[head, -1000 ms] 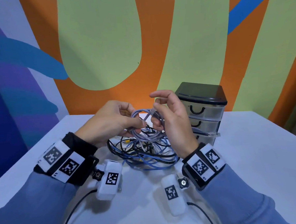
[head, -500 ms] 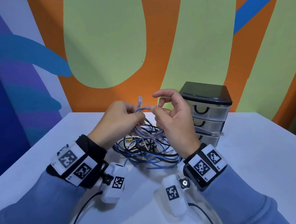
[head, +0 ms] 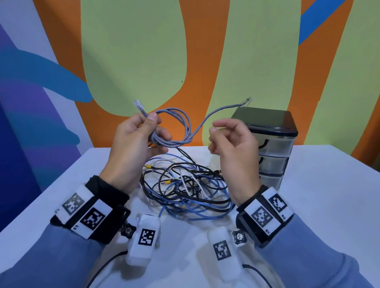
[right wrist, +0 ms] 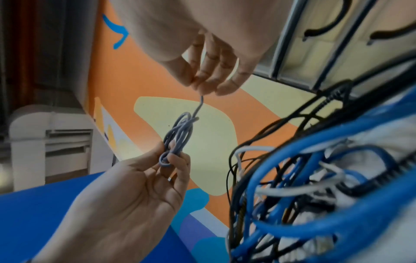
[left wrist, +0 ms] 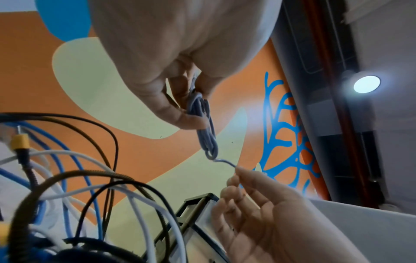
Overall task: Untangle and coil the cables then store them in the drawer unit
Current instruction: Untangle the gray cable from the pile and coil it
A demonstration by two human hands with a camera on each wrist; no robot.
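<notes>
A grey cable (head: 175,131), partly coiled, is held pinched in the left hand (head: 132,144) above the tangled cables (head: 187,188) on the white table (head: 319,192), its free tail pinched in the right hand (head: 233,146) (both plugs visible), beside the drawer unit (head: 270,148).

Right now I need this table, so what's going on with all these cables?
A person is coiling a grey cable: the left hand grips the loops, and the right hand pinches its free end. A tangle of cables lies on the table. The drawer unit stands shut beside it.
</notes>
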